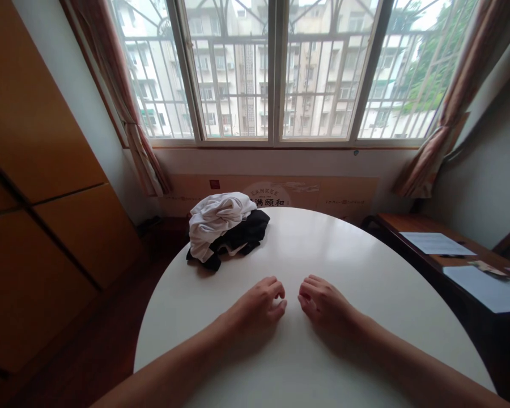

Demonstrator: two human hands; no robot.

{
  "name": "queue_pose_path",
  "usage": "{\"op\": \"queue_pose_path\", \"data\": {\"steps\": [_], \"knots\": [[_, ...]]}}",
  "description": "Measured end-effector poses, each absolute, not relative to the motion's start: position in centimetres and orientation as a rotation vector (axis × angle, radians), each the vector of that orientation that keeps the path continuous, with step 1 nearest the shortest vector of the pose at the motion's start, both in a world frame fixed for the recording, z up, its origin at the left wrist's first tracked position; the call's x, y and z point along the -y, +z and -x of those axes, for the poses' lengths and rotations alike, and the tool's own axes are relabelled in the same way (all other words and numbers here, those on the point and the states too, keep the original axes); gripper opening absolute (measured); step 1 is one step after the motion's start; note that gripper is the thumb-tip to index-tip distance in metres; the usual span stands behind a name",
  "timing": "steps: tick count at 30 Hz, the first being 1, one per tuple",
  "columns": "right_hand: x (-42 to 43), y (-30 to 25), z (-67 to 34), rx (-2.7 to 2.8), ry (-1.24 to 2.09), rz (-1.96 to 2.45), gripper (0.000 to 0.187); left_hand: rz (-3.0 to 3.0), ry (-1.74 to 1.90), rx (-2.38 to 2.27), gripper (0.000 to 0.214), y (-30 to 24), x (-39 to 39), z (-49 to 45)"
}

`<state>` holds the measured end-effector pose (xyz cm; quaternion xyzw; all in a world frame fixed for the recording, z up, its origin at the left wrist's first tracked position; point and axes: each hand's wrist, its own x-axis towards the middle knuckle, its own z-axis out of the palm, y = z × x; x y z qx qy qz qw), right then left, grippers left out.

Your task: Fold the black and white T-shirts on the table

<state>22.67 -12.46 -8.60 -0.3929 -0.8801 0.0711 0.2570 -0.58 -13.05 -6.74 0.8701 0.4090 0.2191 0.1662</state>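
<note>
My left hand (pixel 261 303) and my right hand (pixel 323 303) rest side by side on a round white table (pixel 365 266), palms down. The fingers of both are loosely curled, apart, and nothing is in them. Beyond my left hand, near the table's far left edge, lies a crumpled white garment (pixel 216 218) on top of a black garment (pixel 246 232). Neither hand touches the clothes.
A barred window (pixel 276 73) with drawn-back curtains fills the wall ahead. A wooden wardrobe (pixel 38 187) stands at the left. At the right a dark wooden desk (pixel 450 258) carries papers. A flat printed cardboard box (pixel 280 195) leans under the window.
</note>
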Motion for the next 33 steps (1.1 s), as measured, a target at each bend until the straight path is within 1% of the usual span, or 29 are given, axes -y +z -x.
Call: {"op": "queue_pose_path", "data": {"steps": [2,4,6,7,9,11,13,15,21,26,30,33], "knots": [[12.6,-8.5,-22.7,2.387,0.202,1.082,0.025,-2.473,0.577,-1.158,0.010,-6.5,13.4,0.4],[12.8,-8.4,-22.9,2.383,0.224,1.074,0.019,-2.493,0.564,-1.134,0.014,-6.5,13.6,0.4],[12.9,-8.3,-23.2,2.401,0.246,1.030,0.010,-2.546,0.568,-1.092,0.026,-6.5,13.7,0.5],[12.8,-8.3,-23.4,2.414,0.254,1.007,0.018,-2.584,0.558,-1.061,0.036,-6.6,13.6,0.6],[12.6,-8.4,-23.7,2.466,0.274,0.975,0.045,-2.661,0.509,-1.000,0.053,-6.8,13.4,0.9],[12.1,-8.5,-24.0,2.546,0.309,0.971,0.065,-2.719,0.439,-0.974,0.063,-7.0,13.1,1.2],[11.8,-8.6,-24.2,2.625,0.370,0.973,0.078,-2.744,0.370,-0.992,0.071,-7.0,12.9,1.4],[11.6,-8.6,-24.3,2.664,0.427,0.960,0.086,-2.744,0.296,-1.008,0.080,-6.9,12.9,1.5],[11.6,-8.5,-24.4,2.711,0.484,0.918,0.103,-2.682,0.166,-1.017,0.091,-6.3,13.1,1.6],[11.6,-8.3,-24.3,2.728,0.499,0.946,0.103,-2.642,0.086,-1.047,0.095,-5.7,13.2,1.6],[11.7,-7.8,-24.1,2.742,0.521,0.979,0.106,-2.619,0.083,-1.072,0.103,-5.7,13.2,1.6],[11.8,-7.6,-23.9,2.755,0.525,1.005,0.107,-2.608,0.081,-1.068,0.104,-5.8,13.1,1.6]]}}
